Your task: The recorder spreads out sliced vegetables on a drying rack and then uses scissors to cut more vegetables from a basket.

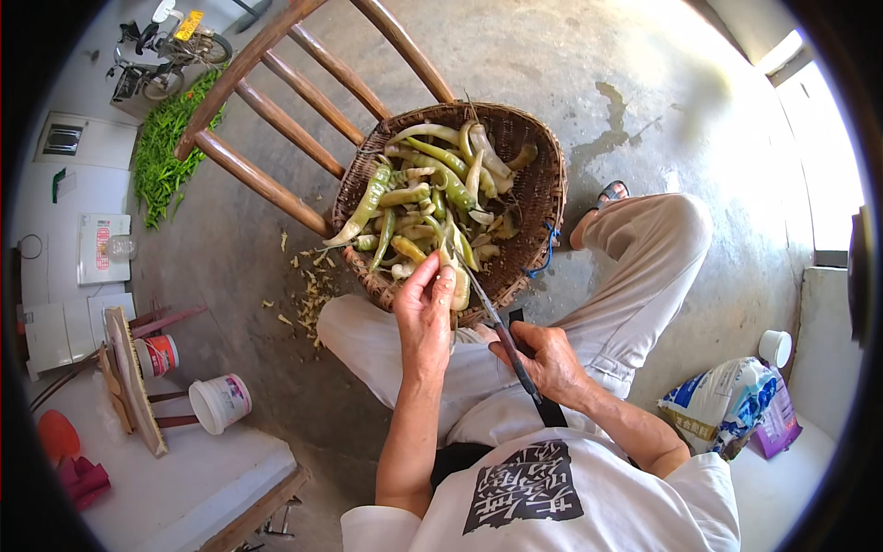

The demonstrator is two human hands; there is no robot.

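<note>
My left hand (429, 293) pinches a pale green chili pepper (461, 290) over the near rim of a woven basket (545, 176). In my right hand (552, 359) is a slim bladed tool, apparently a knife (487, 302), its dark handle running back under my fingers. The blade's tip reaches the pepper, but the exact contact is hidden. Behind my left fingertips the basket holds a heap of long, wilted green and yellowish peppers (428, 179). A blue cord (548, 252) is tied on its right rim.
A wooden chair (296, 114) stands against the basket's far left side. Pale scraps (310, 293) litter the concrete floor. Bright green peppers (169, 155) lie piled near a motorcycle (165, 52). White buckets (219, 403) are at left; sacks (724, 400) sit at right.
</note>
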